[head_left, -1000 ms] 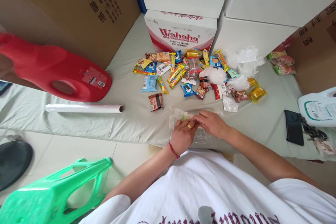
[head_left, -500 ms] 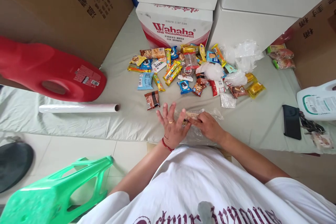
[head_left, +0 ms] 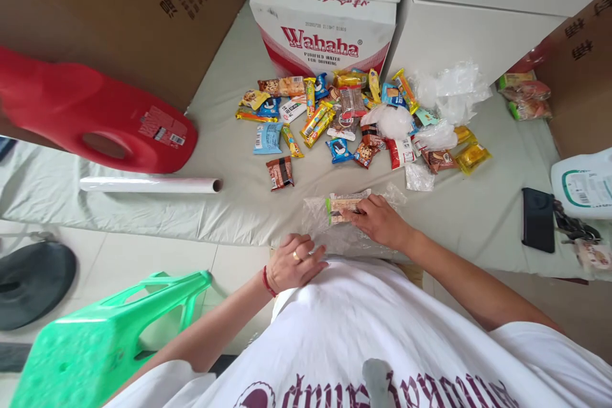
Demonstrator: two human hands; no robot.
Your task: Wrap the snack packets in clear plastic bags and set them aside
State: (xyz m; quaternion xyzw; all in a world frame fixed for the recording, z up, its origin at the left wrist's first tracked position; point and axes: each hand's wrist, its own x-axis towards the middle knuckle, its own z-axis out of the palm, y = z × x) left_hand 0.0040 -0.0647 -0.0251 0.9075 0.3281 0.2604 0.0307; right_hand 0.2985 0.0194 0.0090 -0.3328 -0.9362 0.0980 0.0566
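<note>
A packaged snack bar (head_left: 337,207), pale brown with a green end, lies on crinkled clear plastic film (head_left: 315,220) close to the table's front edge. My right hand (head_left: 380,222) holds the bar's right part, its fingers bent over it. My left hand (head_left: 295,262), with a ring and red wrist cord, is at the near-left edge of the film. Its fingers are curled and appear to pinch that edge, though the fingertips are partly hidden. Beyond the hands lies a brown snack packet (head_left: 280,173).
A heap of wrapped snacks (head_left: 351,102) and crumpled plastic (head_left: 449,92) lies before the Wahaha carton (head_left: 325,38). Left are a red jug (head_left: 109,121), a white roll (head_left: 150,185) and a green stool (head_left: 95,331). A phone (head_left: 538,220) and white bottle (head_left: 586,185) are right.
My left hand has drawn back from the snack bar toward me and left, its spread fingers now curled. My right hand stays on the bar, more of which shows. The view has shifted slightly.
</note>
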